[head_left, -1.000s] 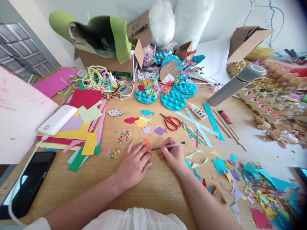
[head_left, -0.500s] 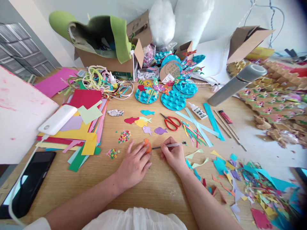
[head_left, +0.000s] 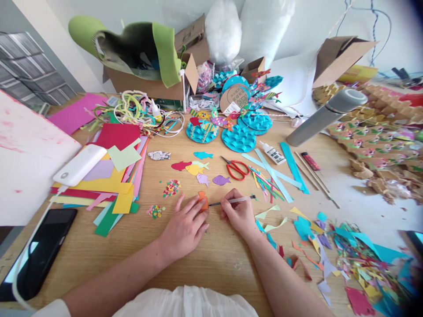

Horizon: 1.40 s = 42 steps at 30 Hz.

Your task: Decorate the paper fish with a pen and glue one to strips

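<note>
The orange paper fish (head_left: pixel 205 205) lies on the bench (head_left: pixel 211 268), partly under the left hand (head_left: pixel 184 224), whose grip is loose and spread; the right hand (head_left: pixel 238 215) pinches a pen (head_left: pixel 240 200) in its grip, tip near the paper; I'd press evenly, stroke lightly

pen (head_left: pixel 243 199) in right hand (head_left: pixel 239 215)
</note>
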### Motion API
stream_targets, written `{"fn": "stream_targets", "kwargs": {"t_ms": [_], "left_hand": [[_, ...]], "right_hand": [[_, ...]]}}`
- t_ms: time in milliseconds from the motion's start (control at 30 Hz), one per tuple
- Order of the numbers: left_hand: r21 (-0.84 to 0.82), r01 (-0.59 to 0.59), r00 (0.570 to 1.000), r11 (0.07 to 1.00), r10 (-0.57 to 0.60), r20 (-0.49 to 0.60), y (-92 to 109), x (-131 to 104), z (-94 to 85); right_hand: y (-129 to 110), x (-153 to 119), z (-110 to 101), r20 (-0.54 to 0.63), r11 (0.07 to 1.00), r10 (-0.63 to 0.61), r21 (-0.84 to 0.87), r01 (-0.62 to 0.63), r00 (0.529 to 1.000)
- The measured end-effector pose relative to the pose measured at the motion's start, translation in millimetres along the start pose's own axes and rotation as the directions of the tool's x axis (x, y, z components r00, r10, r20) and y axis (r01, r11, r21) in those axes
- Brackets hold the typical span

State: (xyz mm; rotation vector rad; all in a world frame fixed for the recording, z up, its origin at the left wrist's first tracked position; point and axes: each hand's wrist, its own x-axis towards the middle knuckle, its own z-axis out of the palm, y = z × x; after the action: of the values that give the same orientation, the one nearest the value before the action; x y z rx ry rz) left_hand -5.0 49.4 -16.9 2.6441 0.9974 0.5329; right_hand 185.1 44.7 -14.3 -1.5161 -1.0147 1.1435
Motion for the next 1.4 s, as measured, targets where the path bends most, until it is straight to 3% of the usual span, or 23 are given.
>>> {"fn": "stream_targets", "kwargs": {"t_ms": [1400], "left_hand": [[-0.003,-0.004,1.0,1.0,0.004,0.009,-0.9,-0.6,0.3]], "right_hand": [[5.0,1.0,-0.1,-0.013,0.999,-0.021,0.035,0.022,1.0]]}}
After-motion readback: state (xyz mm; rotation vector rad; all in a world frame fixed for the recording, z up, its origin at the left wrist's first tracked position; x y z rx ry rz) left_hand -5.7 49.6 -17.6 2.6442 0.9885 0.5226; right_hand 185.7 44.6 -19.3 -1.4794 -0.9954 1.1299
